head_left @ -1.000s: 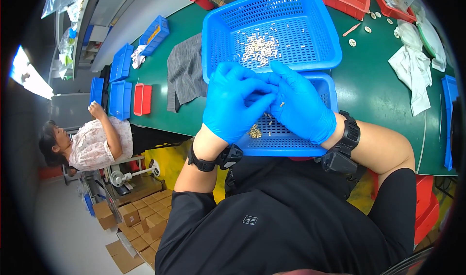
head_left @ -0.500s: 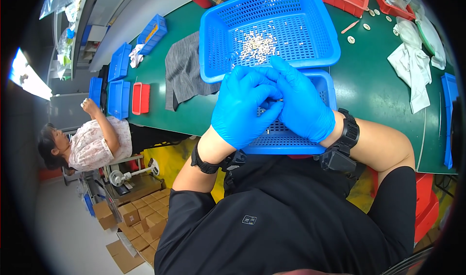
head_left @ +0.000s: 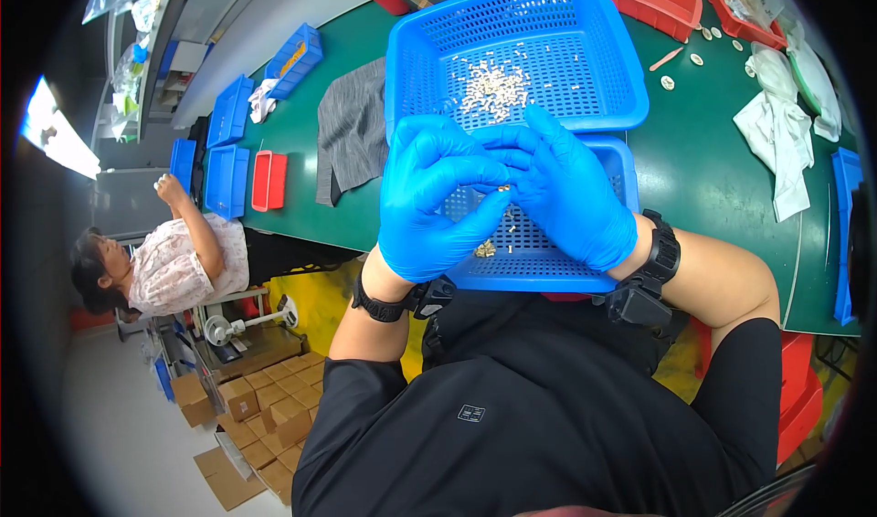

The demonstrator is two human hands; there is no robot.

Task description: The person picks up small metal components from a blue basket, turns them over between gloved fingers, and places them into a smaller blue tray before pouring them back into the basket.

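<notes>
Both my hands wear blue gloves and meet above the near blue perforated basket (head_left: 548, 282). My left hand (head_left: 425, 202) is closed, with thumb and forefinger pinching a tiny pale-gold piece (head_left: 504, 189). Against that piece rest the fingers of my right hand (head_left: 571, 193). These are curled together, thumb raised, and whatever lies inside them is hidden. A few similar small pieces (head_left: 484, 249) sit in the near basket, partly covered by my hands. Just beyond, a larger blue basket (head_left: 630, 106) holds a loose pile of small pale pieces (head_left: 496, 90).
A grey cloth (head_left: 352, 129) lies left of the baskets on the green table (head_left: 694, 170). To the right are white cloth (head_left: 776, 138), pink tweezers (head_left: 666, 59) and several round white discs (head_left: 668, 83). Red trays (head_left: 653, 1) stand behind. Another person (head_left: 183, 261) sits at left.
My left hand has tilted and drawn slightly left, opening a gap between the hands. The tiny piece at the fingertips and those in the near basket now show more clearly.
</notes>
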